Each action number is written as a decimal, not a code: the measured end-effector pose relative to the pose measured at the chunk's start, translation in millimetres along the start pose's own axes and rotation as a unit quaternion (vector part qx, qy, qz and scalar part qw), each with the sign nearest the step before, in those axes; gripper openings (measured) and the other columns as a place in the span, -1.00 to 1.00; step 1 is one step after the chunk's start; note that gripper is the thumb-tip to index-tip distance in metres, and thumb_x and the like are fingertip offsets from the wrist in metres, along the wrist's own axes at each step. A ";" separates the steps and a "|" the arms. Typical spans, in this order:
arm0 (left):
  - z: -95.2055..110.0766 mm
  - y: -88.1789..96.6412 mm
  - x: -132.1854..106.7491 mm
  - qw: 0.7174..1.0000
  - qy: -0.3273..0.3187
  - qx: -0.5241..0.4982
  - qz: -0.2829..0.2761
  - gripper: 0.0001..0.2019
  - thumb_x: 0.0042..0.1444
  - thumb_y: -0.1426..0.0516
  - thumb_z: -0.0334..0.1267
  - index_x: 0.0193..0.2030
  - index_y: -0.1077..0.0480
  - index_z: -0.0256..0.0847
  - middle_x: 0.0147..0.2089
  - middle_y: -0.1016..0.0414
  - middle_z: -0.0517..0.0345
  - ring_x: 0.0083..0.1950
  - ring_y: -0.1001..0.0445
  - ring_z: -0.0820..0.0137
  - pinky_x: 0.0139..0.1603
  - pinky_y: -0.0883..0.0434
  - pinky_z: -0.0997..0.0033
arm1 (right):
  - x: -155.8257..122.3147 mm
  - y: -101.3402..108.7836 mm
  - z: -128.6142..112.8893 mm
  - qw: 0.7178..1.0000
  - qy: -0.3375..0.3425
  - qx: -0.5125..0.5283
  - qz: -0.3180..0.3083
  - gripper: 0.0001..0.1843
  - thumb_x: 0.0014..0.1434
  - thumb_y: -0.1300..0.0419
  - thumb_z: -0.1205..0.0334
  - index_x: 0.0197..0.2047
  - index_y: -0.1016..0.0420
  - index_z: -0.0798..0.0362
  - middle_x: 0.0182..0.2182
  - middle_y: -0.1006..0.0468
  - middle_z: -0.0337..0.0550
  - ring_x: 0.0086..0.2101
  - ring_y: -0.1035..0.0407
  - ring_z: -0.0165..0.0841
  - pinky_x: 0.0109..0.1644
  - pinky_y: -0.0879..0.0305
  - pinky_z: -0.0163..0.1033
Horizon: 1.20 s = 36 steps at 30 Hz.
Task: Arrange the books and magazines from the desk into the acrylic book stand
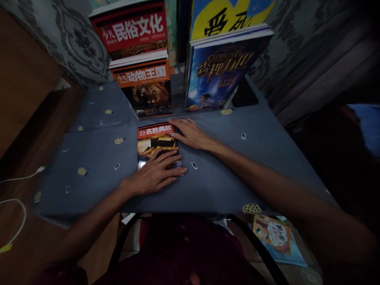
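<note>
A small book with a red title band and a landscape picture lies flat on the blue-grey cloth of the table. My left hand rests flat on the book's near half, fingers stretched out. My right hand lies flat against the book's far right corner, fingers extended and touching its edge. Neither hand grips anything.
Behind the book stand upright books: a lion cover under a red one, and a blue cover under a yellow one. A white cable lies left. A picture book lies on the floor right.
</note>
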<state>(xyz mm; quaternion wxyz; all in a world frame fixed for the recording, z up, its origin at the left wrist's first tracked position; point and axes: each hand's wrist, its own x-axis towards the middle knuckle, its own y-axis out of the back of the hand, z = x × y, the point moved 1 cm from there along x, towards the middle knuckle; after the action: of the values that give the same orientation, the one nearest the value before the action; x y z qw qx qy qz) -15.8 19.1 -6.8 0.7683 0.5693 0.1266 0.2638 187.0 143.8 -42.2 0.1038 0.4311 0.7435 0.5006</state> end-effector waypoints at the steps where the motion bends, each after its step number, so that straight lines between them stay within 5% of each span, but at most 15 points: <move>1: 1.2 -0.3 0.0 1.000 0.003 0.000 0.002 -0.61 0.42 -0.03 -0.15 0.34 -0.35 0.07 0.44 -0.27 0.01 0.49 -0.13 0.12 0.51 0.11 -0.25 | -0.6 -0.2 -0.1 1.000 0.002 -0.002 0.002 -0.39 0.43 0.05 -0.05 0.40 -0.22 0.10 0.34 -0.37 0.08 0.31 -0.23 -0.06 0.38 -0.04 0.18; 6: -7.8 7.1 -1.1 0.998 -0.002 -0.050 0.024 -0.60 0.43 -0.01 -0.19 0.36 -0.32 0.03 0.43 -0.29 0.02 0.48 -0.18 0.20 0.50 -0.05 -0.11 | -3.2 -2.8 -0.3 1.000 0.018 -0.022 0.006 -0.38 0.44 0.07 -0.06 0.40 -0.22 0.12 0.34 -0.35 0.12 0.32 -0.23 -0.08 0.40 -0.03 0.18; 11: -73.7 30.6 -9.6 0.977 0.130 -0.060 0.157 -0.61 0.41 0.03 -0.32 0.28 -0.40 -0.18 0.30 -0.44 -0.09 0.30 -0.42 0.22 0.34 -0.35 0.08 | -3.4 -3.8 2.6 0.999 0.022 -0.048 -0.006 -0.43 0.44 0.06 -0.03 0.38 -0.26 0.07 0.36 -0.33 0.10 0.33 -0.21 -0.07 0.38 -0.06 0.24; 16: -123.3 39.2 -19.9 0.964 0.198 -0.056 0.171 -0.60 0.33 0.04 -0.41 0.18 -0.49 -0.21 0.14 -0.56 -0.05 0.17 -0.52 0.22 0.22 -0.44 0.15 | -0.8 1.2 -11.5 0.994 0.055 -0.090 -0.001 -0.54 0.42 0.00 0.11 0.28 -0.41 0.06 0.33 -0.37 0.12 0.34 -0.19 0.01 0.34 -0.09 0.33; 23: -128.8 30.8 -26.9 0.958 0.184 -0.089 0.199 -0.59 0.32 0.05 -0.40 0.19 -0.49 -0.21 0.12 -0.59 -0.01 0.13 -0.54 0.29 0.19 -0.44 0.25 | 27.7 -32.0 -86.6 0.965 0.242 -0.046 -0.093 -0.61 0.42 0.00 0.25 0.19 -0.50 0.09 0.22 -0.51 0.05 0.28 -0.30 -0.16 0.41 -0.12 0.14; 30: -131.0 28.1 -28.0 0.959 0.179 -0.083 0.205 -0.59 0.33 0.05 -0.38 0.18 -0.50 -0.21 0.14 -0.58 -0.02 0.18 -0.53 0.29 0.24 -0.41 0.24 | 3.7 -51.9 -127.4 0.962 0.226 0.005 -0.155 -0.50 0.45 0.01 0.16 0.32 -0.38 0.24 0.34 -0.34 0.18 0.39 -0.10 -0.12 0.48 -0.02 0.12; 36: -129.0 23.6 -25.8 0.961 0.178 -0.050 0.205 -0.61 0.34 0.03 -0.38 0.18 -0.50 -0.18 0.16 -0.57 -0.01 0.20 -0.52 0.28 0.26 -0.41 0.20 | -25.7 -54.1 -142.0 0.954 0.223 0.044 -0.195 -0.49 0.46 0.04 0.22 0.42 -0.25 0.05 0.40 -0.24 -0.01 0.43 0.00 -0.24 0.51 0.04 0.12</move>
<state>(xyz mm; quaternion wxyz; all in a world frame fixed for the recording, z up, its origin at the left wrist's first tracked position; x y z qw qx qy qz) -107.2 114.2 -28.6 0.6904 0.4874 0.1288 0.5188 90.4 24.8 -26.7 0.0121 0.1598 0.8385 0.5209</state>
